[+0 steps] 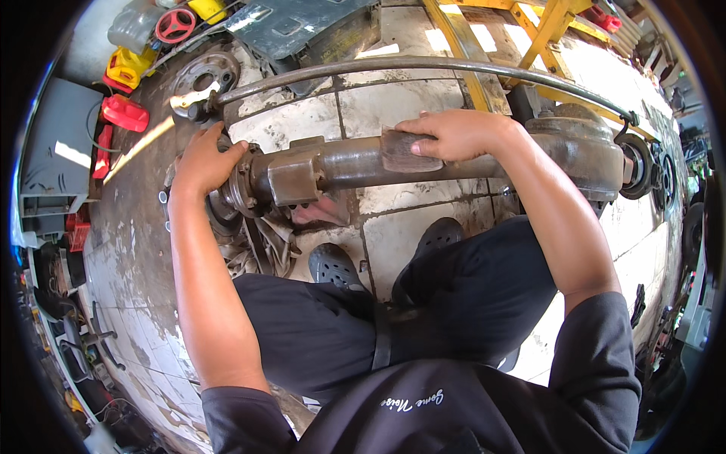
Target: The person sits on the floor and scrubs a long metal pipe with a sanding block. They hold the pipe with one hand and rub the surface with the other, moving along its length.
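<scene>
A vehicle's axle housing [351,162] of bare, brownish metal lies crosswise before me, with a bracket [295,176] on its tube and a bulging differential housing [578,150] at the right. My right hand [454,136] presses a worn brown sheet of abrasive paper or cloth [411,150] against the top of the tube, fingers and thumb on it. At the left end, my left hand [207,159] rests over the flange [243,179], fingers apart; its palm side is hidden. A long metal rod [363,64] runs behind the tube from end to end.
Beyond the rod stand a dark plastic case [306,34] and a yellow metal frame [471,62]. A round metal wheel part [205,76] is at the upper left, near a red container [126,112]. Crumpled cloth [278,244] lies below the flange, beside my shoe [334,264].
</scene>
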Action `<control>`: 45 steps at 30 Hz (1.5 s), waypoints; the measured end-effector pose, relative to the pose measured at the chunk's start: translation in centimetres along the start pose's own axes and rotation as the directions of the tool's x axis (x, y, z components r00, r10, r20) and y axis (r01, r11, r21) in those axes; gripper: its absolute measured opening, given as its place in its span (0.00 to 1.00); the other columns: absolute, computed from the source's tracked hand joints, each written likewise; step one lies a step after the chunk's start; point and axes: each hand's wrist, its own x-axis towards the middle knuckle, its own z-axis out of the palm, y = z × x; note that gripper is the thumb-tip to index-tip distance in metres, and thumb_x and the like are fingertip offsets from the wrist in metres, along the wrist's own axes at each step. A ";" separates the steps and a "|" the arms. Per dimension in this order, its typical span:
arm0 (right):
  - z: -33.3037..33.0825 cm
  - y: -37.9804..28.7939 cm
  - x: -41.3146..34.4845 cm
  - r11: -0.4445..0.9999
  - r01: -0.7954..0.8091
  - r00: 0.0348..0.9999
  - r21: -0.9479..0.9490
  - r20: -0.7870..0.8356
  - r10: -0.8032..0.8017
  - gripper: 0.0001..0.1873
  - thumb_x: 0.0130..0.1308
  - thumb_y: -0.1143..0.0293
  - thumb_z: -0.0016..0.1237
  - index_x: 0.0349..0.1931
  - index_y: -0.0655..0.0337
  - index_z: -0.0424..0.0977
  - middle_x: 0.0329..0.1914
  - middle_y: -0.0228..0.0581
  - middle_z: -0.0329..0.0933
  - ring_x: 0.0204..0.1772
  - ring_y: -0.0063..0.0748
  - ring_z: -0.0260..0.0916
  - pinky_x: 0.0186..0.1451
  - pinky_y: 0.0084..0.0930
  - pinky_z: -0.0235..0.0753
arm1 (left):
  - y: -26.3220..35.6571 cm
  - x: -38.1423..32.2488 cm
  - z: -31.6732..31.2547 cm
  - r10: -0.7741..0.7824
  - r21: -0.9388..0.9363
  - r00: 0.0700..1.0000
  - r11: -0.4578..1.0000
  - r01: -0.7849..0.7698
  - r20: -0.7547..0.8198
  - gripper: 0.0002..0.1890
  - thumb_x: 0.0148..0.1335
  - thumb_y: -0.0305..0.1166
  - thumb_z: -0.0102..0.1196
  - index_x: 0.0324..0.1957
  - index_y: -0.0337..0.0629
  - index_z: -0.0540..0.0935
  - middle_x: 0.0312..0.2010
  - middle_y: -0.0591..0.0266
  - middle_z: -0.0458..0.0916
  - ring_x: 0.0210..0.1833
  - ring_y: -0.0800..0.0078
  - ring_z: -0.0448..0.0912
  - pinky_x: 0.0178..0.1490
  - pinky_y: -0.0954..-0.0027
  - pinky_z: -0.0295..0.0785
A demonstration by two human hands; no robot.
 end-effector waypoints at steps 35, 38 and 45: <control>1.2 -7.7 5.8 0.976 0.041 0.998 0.214 -0.057 -0.030 0.57 0.62 0.24 0.07 0.49 0.73 0.76 0.53 0.64 0.74 0.61 0.62 0.68 0.66 0.43 0.64 | 1.1 -0.6 -0.3 -0.036 0.048 0.999 0.998 0.035 0.010 0.33 0.58 0.55 0.54 0.64 0.57 0.70 0.63 0.50 0.70 0.67 0.49 0.66 0.69 0.33 0.48; -0.2 -8.0 5.5 0.983 0.003 0.998 0.184 0.057 -0.014 0.57 0.62 0.24 0.07 0.50 0.73 0.76 0.53 0.64 0.74 0.61 0.62 0.68 0.66 0.43 0.64 | 1.1 -0.7 -0.7 -0.029 0.025 1.000 0.999 0.029 0.007 0.33 0.58 0.55 0.54 0.64 0.57 0.70 0.63 0.50 0.70 0.67 0.49 0.66 0.69 0.33 0.49; 0.0 -6.5 6.2 0.989 -0.058 0.996 0.134 0.070 0.049 0.57 0.60 0.22 0.07 0.57 0.66 0.73 0.60 0.60 0.70 0.66 0.56 0.64 0.69 0.40 0.61 | 0.8 -0.4 -0.2 -0.025 0.025 1.000 0.999 0.025 0.017 0.32 0.58 0.55 0.54 0.64 0.59 0.70 0.63 0.50 0.69 0.67 0.50 0.66 0.69 0.31 0.48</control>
